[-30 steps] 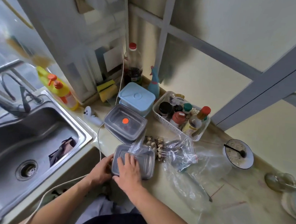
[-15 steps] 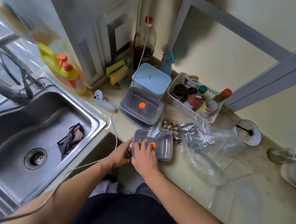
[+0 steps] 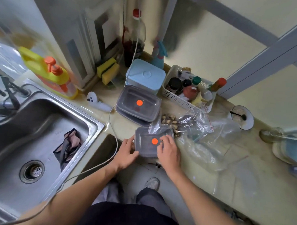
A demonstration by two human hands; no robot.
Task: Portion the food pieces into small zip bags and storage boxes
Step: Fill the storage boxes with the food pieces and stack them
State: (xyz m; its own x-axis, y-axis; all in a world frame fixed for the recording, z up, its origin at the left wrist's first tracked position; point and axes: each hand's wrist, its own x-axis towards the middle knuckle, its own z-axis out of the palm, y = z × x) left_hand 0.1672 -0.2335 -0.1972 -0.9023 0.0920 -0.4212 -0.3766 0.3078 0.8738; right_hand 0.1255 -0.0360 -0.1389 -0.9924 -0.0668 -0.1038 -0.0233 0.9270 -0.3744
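A small grey storage box (image 3: 145,145) with an orange dot on its lid sits at the counter's front edge. My left hand (image 3: 125,155) grips its left side, thumb along the near edge. My right hand (image 3: 169,152) rests on the lid's right part, bent fingertips pressing beside the dot. A clear zip bag (image 3: 154,127) lies over the box's far edge. Just behind it a heap of small brown food pieces (image 3: 169,120) lies among more crumpled zip bags (image 3: 195,125). Two more stacked grey boxes (image 3: 138,103) stand further back.
A steel sink (image 3: 40,132) with a cloth in it lies to the left. At the back stand a light blue box (image 3: 145,76), a white basket (image 3: 179,101) of jars, bottles and sponges. A bowl (image 3: 242,117) and dishes sit right; a cable (image 3: 112,124) crosses the counter.
My right hand slid from the lid's middle to its right side, uncovering the orange dot. My left hand stayed on the box's left edge. The camera tilted further down.
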